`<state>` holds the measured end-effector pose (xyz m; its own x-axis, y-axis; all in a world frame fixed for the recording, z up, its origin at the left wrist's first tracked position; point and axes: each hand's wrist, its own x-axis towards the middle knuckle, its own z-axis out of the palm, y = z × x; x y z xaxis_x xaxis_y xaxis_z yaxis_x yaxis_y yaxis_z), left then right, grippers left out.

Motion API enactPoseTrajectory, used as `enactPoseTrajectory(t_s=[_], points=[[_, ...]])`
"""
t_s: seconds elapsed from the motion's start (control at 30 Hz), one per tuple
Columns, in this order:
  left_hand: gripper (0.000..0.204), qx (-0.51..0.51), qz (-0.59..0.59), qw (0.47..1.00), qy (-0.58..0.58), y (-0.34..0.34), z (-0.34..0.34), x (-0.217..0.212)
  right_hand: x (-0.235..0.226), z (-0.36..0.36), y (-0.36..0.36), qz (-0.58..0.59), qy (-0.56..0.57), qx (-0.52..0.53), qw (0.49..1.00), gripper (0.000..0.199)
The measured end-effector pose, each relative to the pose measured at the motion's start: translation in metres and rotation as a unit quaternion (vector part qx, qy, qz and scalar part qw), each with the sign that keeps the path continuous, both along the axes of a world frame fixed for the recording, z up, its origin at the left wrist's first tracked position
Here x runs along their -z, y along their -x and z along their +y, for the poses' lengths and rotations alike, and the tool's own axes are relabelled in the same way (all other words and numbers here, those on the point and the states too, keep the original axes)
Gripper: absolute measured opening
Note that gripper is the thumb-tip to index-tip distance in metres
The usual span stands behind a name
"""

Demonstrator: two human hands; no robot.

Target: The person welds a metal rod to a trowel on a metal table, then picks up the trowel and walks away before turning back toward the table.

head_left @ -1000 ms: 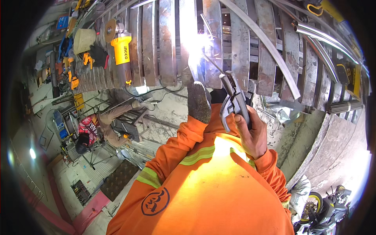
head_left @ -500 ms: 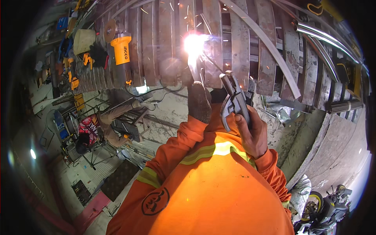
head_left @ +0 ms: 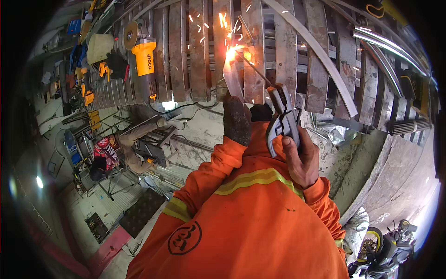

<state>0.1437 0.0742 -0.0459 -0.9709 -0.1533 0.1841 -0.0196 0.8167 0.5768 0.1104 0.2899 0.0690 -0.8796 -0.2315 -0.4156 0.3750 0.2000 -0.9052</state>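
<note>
My left hand, in a dark work glove, is closed on the near end of a short metal strip, whose far end lies on the slatted metal bench. My bare right hand grips a grey welding electrode holder. A thin welding electrode slants forward and left from its jaws. Its tip meets the strip's far end, where an orange glow and flying sparks hide the exact contact.
A yellow angle grinder lies left on the bench. A long curved flat bar crosses the right side, near shiny tubes and a bundle of rods. Another person crouches at left; a motorcycle stands at lower right.
The bright white arc has dwindled to an orange glow with scattered sparks. My right hand and the electrode holder have shifted slightly right; my left hand stays almost in place.
</note>
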Motion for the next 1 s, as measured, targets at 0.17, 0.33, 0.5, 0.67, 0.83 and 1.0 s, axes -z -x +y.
enactPoseTrajectory(t_s=[0.17,0.33,0.5,0.67,0.83,1.0], points=[[0.057,-0.023,0.055,0.982,0.180,0.000,-0.005,0.007,-0.003,0.003,0.003,-0.010,-0.017,-0.029,0.999,0.031],[0.061,-0.072,-0.044,0.996,-0.028,-0.005,-0.005,0.009,-0.004,0.000,0.004,0.000,-0.024,-0.035,0.999,0.033],[0.059,-0.039,0.042,0.994,0.087,0.000,0.001,0.004,-0.001,0.000,0.002,0.004,-0.026,-0.040,0.999,0.034],[0.058,-0.022,0.019,0.995,0.098,-0.002,-0.002,0.004,-0.001,0.000,0.002,0.000,-0.021,-0.040,0.999,0.033],[0.057,0.006,-0.013,0.993,0.114,-0.002,-0.006,0.004,0.000,-0.002,0.003,0.018,-0.010,-0.036,0.999,0.032],[0.055,-0.093,-0.163,0.975,-0.116,0.012,0.003,-0.017,0.001,-0.001,0.004,0.003,-0.006,-0.042,0.999,0.032]])
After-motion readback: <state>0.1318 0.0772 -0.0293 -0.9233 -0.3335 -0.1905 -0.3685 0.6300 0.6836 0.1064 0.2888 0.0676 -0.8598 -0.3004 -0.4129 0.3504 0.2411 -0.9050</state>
